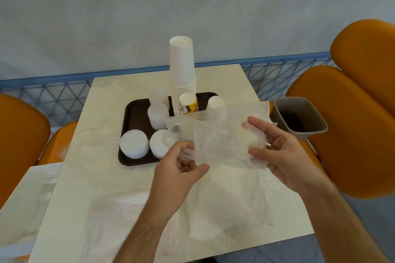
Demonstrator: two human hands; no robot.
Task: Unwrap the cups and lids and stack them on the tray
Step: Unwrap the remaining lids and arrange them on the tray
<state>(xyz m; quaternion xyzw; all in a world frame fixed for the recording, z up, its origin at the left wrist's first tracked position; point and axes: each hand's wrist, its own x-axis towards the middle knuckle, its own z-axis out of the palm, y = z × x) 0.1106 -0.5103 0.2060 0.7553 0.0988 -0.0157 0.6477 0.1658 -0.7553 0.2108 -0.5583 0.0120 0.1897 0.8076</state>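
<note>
A fast-food eatery, it seems: orange moulded chairs, a serving tray, stacked paper cups.

The tray is crowded. A tall cup stack stands at its 12 o'clock, small cups at 10, lids at 7. The held wrap covers its 3 to 5 o'clock side. The table is bare at the tray's 9 o'clock. A bin blocks 3 o'clock.
</note>
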